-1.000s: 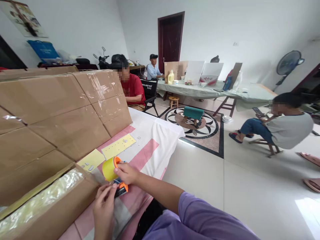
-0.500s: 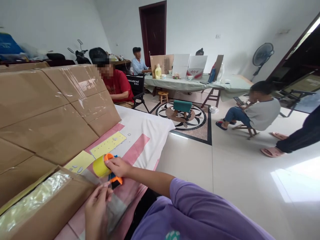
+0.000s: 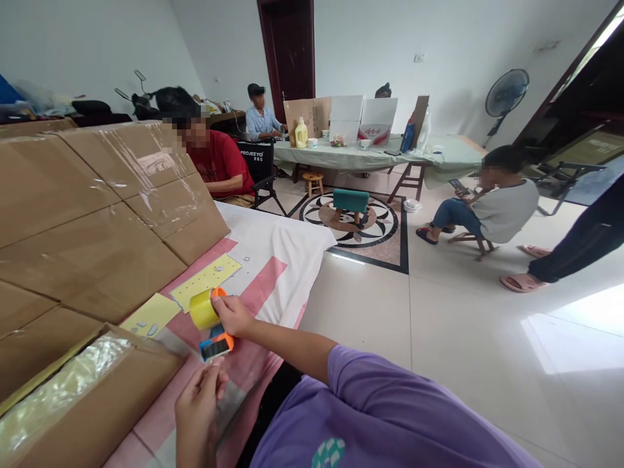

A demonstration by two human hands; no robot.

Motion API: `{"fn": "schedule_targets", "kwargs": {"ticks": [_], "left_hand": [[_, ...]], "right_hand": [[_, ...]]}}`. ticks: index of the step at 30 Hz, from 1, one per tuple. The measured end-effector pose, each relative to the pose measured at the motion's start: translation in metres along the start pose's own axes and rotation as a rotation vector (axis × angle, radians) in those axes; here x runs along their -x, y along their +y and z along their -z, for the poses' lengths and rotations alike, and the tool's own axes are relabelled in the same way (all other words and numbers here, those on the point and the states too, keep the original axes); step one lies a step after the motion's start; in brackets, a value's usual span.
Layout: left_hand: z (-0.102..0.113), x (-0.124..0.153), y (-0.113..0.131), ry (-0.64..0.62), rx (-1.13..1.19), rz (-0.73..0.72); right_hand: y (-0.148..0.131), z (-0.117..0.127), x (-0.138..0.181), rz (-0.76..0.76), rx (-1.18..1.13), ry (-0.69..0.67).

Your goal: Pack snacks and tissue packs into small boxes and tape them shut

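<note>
My right hand (image 3: 234, 316) is closed round an orange and blue tape dispenser (image 3: 218, 347) that carries a wide roll of yellowish tape (image 3: 203, 309). The dispenser's dark cutter end points down towards my left hand (image 3: 201, 393), whose thumb and fingers are pinched together just below it. A thin pale bit of tape shows at those fingertips. Both hands are over a pink and white cloth (image 3: 258, 286). Left of them lies a long cardboard carton (image 3: 102, 406) with shiny clear tape along its top.
Stacked taped cartons (image 3: 97, 253) rise behind the open space of cloth. Yellow sheets (image 3: 207, 281) with small grey pieces lie beside them. A person in red (image 3: 221, 159) sits beyond the cartons. Across the tiled floor stand a green stool (image 3: 351, 200) and a covered table (image 3: 316, 153); others sit around.
The dispenser has turned, so its dark cutter end now faces me more. My left hand has shifted slightly right and stays pinched near the cutter. The whole view has shifted a little.
</note>
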State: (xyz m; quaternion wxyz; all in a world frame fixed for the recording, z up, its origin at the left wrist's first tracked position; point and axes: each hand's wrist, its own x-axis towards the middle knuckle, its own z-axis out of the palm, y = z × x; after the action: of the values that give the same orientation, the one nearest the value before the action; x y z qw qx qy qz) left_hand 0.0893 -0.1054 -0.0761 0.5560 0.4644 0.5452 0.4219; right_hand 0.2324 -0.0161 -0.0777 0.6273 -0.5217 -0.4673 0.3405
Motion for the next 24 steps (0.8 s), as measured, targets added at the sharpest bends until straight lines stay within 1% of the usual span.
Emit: {"fn": "schedule_targets", "kwargs": {"ticks": [6, 8, 11, 13, 19, 22, 24], "left_hand": [[0.011, 0.000, -0.004, -0.106, -0.114, -0.054], [0.012, 0.000, -0.007, -0.088, -0.147, -0.042], [0.009, 0.000, -0.012, -0.009, -0.170, -0.002], [0.007, -0.001, -0.013, 0.003, -0.190, 0.008], [0.000, -0.013, -0.012, -0.014, -0.269, 0.026], [-0.010, -0.022, -0.010, -0.079, -0.223, 0.016], [-0.016, -0.025, -0.009, -0.097, -0.188, 0.012]], "right_hand": [[-0.008, 0.001, 0.001, -0.030, -0.045, 0.042], [-0.009, 0.001, 0.000, -0.019, -0.056, 0.046], [-0.010, 0.002, -0.001, 0.004, -0.089, 0.038], [-0.010, 0.002, -0.002, -0.007, -0.134, 0.036], [-0.005, 0.003, -0.006, -0.081, -0.264, 0.020], [0.001, 0.005, -0.014, -0.159, -0.411, 0.020], [0.005, 0.006, -0.018, -0.200, -0.517, 0.017]]}}
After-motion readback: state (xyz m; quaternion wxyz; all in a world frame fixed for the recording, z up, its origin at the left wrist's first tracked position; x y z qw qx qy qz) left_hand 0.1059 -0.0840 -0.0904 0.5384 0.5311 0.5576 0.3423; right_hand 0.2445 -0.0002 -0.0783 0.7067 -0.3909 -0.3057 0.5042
